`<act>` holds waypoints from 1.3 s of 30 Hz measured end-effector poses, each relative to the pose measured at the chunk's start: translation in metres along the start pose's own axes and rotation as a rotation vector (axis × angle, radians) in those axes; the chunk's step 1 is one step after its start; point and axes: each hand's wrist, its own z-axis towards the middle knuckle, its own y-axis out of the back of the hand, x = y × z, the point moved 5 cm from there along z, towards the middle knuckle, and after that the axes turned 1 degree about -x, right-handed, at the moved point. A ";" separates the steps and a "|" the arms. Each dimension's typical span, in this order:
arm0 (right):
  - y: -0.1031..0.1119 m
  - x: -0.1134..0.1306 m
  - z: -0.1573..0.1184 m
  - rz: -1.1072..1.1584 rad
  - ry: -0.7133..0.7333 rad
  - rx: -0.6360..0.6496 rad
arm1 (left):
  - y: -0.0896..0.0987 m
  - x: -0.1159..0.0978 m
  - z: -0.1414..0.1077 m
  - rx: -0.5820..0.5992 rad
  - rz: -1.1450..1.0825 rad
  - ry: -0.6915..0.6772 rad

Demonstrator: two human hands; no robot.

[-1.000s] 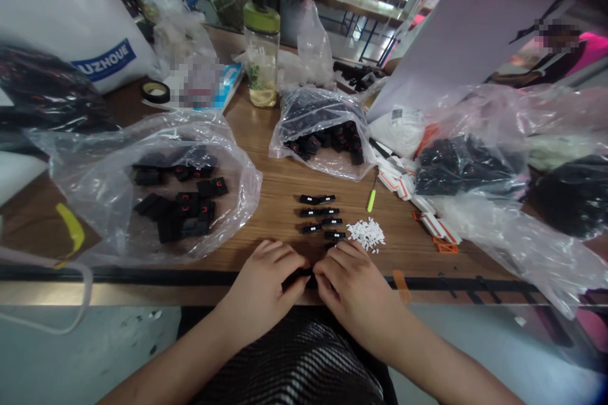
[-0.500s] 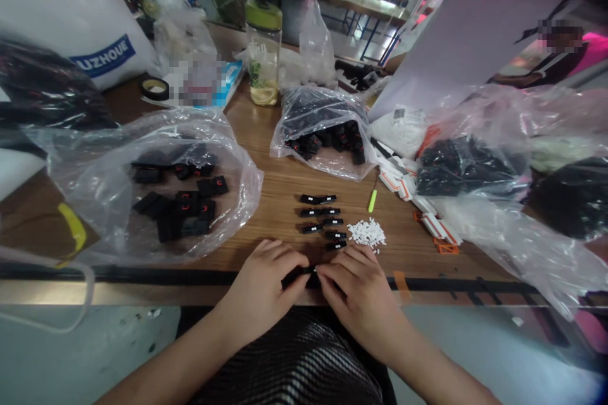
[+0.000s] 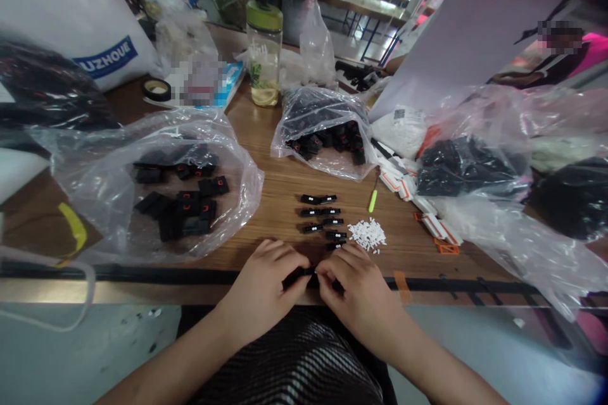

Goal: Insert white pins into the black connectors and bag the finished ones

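At the table's front edge my left hand [image 3: 268, 278] grips a small black plastic part [image 3: 306, 271] between thumb and fingers. Against the part's right end, my right hand [image 3: 354, 278] is closed in a pinch, with a tiny white speck at its fingertips that looks like one of the white pegs. Just beyond my right hand lies a pile of small white pegs [image 3: 367, 234]. Several black parts [image 3: 321, 211], each showing white dots, lie in two short columns beyond my hands. My fingers hide much of the held part.
An open plastic bag [image 3: 251, 202] of black parts lies left, and another bag [image 3: 323, 114] stands at the back. A screwdriver [image 3: 373, 201] with a yellow-green handle, orange-and-white pieces [image 3: 439, 228] and more bags lie right. A bottle [image 3: 264, 54] and black tape roll [image 3: 156, 90] stand behind.
My right hand's fingers have shifted slightly at the black part's end, and the hand now covers more of the nearest lined-up part. The left hand keeps its grip.
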 end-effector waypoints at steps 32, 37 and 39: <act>0.056 -0.123 -0.042 -0.308 -0.365 -0.202 | -0.001 0.002 0.001 -0.002 0.032 -0.018; 0.050 -0.126 -0.043 -0.301 -0.448 -0.204 | -0.002 0.002 0.000 -0.005 0.037 -0.023; 0.051 -0.129 -0.046 -0.286 -0.521 -0.199 | -0.002 0.002 0.000 -0.001 0.038 -0.025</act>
